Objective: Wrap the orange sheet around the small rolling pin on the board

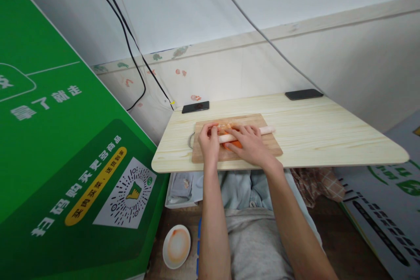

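A wooden cutting board (269,146) lies near the table's front edge, with a flat orange piece (233,144) on it. Across the board runs a pale wooden rolling pin (266,130), slightly slanted. My right hand (247,142) lies over the pin, its thumb on the near side and its fingers across the far side. Beside the pin's left end is my left hand (209,140), fingers bent and thumb close to them; what they pinch is hidden. Some crinkled, shiny orange stuff (226,126) shows behind the fingers.
Two dark phones lie at the table's back, one left (196,107), one right (304,94). A metal handle (190,140) sticks out from the board's left. Below are a stained white dish (176,247) and a white box (183,190). A green panel (82,140) stands left.
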`<state>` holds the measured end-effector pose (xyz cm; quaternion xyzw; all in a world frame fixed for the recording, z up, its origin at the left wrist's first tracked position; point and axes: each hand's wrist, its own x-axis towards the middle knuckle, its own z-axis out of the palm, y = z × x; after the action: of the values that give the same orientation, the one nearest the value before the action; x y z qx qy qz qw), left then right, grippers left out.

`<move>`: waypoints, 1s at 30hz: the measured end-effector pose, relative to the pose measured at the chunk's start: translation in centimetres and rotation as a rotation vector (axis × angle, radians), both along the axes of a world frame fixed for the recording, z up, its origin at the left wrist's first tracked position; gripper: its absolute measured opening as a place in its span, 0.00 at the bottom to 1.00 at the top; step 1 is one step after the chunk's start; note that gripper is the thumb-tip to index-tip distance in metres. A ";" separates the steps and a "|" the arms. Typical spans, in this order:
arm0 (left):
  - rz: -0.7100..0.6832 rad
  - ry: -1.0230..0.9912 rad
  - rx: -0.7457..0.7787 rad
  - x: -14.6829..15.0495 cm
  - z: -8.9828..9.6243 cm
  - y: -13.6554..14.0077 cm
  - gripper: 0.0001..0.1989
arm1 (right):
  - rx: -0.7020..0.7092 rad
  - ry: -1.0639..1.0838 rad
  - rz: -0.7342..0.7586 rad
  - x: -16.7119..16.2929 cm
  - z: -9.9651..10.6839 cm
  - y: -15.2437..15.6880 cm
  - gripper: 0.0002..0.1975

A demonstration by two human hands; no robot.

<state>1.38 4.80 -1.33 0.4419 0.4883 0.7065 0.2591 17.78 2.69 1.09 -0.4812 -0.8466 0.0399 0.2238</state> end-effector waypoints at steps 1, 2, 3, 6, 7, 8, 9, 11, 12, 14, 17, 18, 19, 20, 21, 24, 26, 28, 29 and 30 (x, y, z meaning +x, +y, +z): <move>-0.001 0.001 0.000 0.0 0.1 0.0 0.08 | -0.003 -0.002 0.004 0.1 0.0 0.0 0.26; -0.001 0.002 -0.003 0.1 0.1 -0.1 0.08 | -0.004 -0.004 0.010 0.1 0.0 -0.1 0.26; -0.002 0.003 -0.008 0.1 0.1 -0.1 0.08 | -0.001 -0.003 0.015 0.1 0.0 -0.1 0.26; -0.003 0.002 -0.019 0.1 0.2 -0.1 0.08 | 0.013 0.005 0.016 0.1 -0.1 0.0 0.25; -0.001 0.001 -0.022 0.1 0.2 -0.1 0.08 | 0.016 0.009 0.014 0.1 -0.1 0.1 0.25; 0.001 0.000 -0.025 0.1 0.2 -0.1 0.08 | 0.019 0.013 0.011 0.0 -0.1 0.1 0.25; 0.002 -0.001 -0.029 0.2 0.2 -0.1 0.08 | 0.021 0.017 0.009 0.0 -0.2 0.2 0.25; 0.003 -0.004 -0.034 0.2 0.2 0.0 0.07 | 0.024 0.022 0.008 -0.1 -0.2 0.2 0.24; 0.005 -0.006 -0.033 0.2 0.2 0.0 0.07 | 0.025 0.025 0.005 -0.2 -0.2 0.3 0.24; 0.004 0.000 -0.028 0.1 0.1 0.1 0.08 | 0.026 0.026 -0.002 -0.3 -0.2 0.3 0.23; 0.010 0.016 -0.018 0.1 0.1 0.0 0.08 | 0.028 0.024 -0.012 -0.3 -0.2 0.3 0.23; 0.011 0.019 -0.014 0.1 0.1 0.0 0.08 | 0.030 0.025 -0.012 -0.3 -0.2 0.3 0.23; 0.011 0.021 -0.011 0.0 0.1 0.0 0.08 | 0.032 0.026 -0.011 -0.3 -0.2 0.3 0.23; 0.011 0.022 -0.009 0.0 0.1 0.0 0.08 | 0.032 0.027 -0.009 -0.3 -0.1 0.3 0.23; 0.009 0.024 -0.008 0.0 0.1 0.0 0.08 | 0.031 0.027 -0.006 -0.3 -0.1 0.2 0.23; 0.009 0.027 -0.011 0.0 0.1 -0.1 0.08 | 0.013 0.016 0.000 -0.2 0.0 0.1 0.23; 0.009 0.021 -0.010 0.0 0.1 -0.1 0.08 | -0.001 0.005 0.000 -0.1 0.1 0.1 0.24; 0.006 0.014 -0.005 0.0 0.1 -0.1 0.08 | -0.004 -0.004 0.003 -0.1 0.2 0.0 0.23; 0.005 0.012 -0.004 0.0 0.0 0.0 0.08 | 0.000 -0.008 0.006 0.0 0.2 0.0 0.23; 0.004 0.010 -0.004 0.0 0.0 0.0 0.08 | 0.006 -0.008 0.010 0.0 0.2 -0.1 0.23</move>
<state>1.38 4.77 -1.34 0.4440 0.4917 0.7039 0.2562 17.80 2.63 1.27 -0.4765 -0.8500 0.0363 0.2216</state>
